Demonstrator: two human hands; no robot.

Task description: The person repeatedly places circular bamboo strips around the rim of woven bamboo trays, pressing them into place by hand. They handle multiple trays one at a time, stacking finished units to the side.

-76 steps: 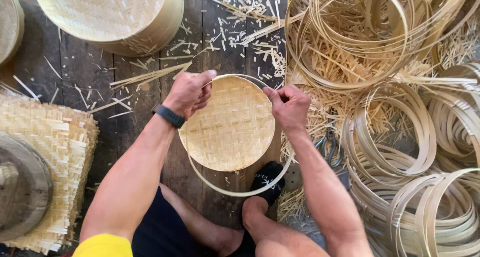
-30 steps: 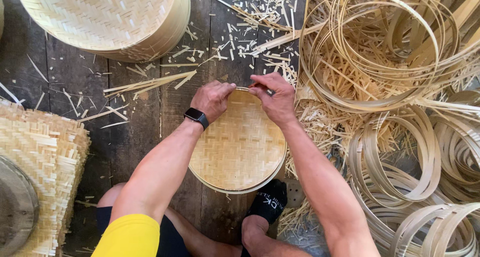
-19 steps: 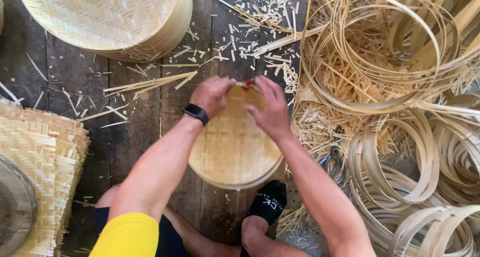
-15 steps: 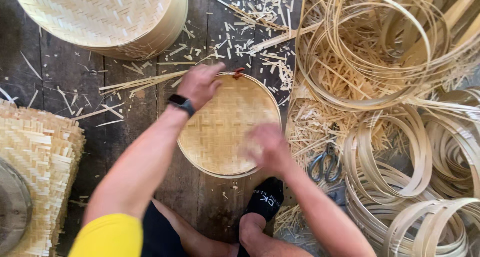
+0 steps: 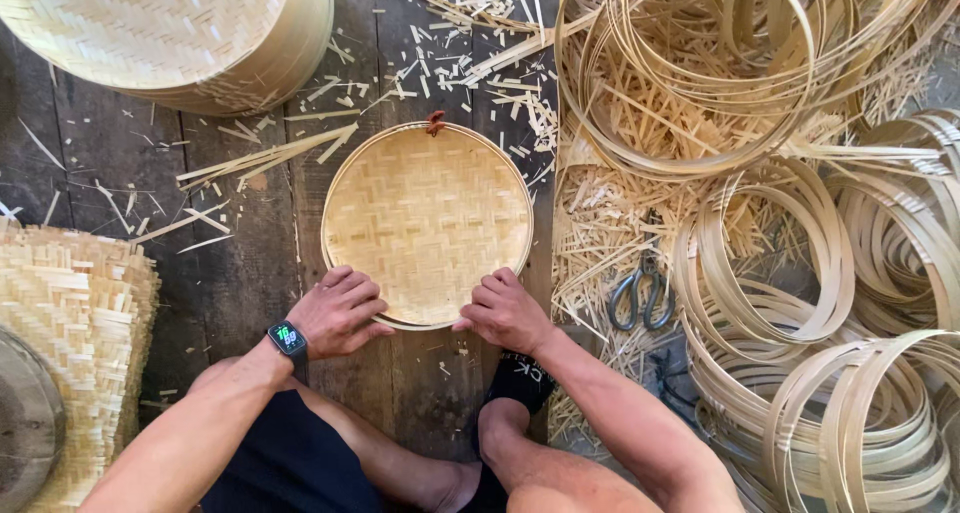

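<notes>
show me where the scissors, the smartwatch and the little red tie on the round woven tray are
scissors (image 5: 642,295), head view, on the handle loops.
smartwatch (image 5: 288,336), head view, on its screen.
red tie (image 5: 435,124), head view, on the knot at the tray's far rim.

The dark plank floor (image 5: 250,303) carried a round woven tray (image 5: 427,223), stacked woven mats (image 5: 75,313) and coiled bamboo hoops (image 5: 800,273). Bamboo offcuts (image 5: 450,63) littered it, and what looked like scissors (image 5: 640,293) lay among them.
</notes>
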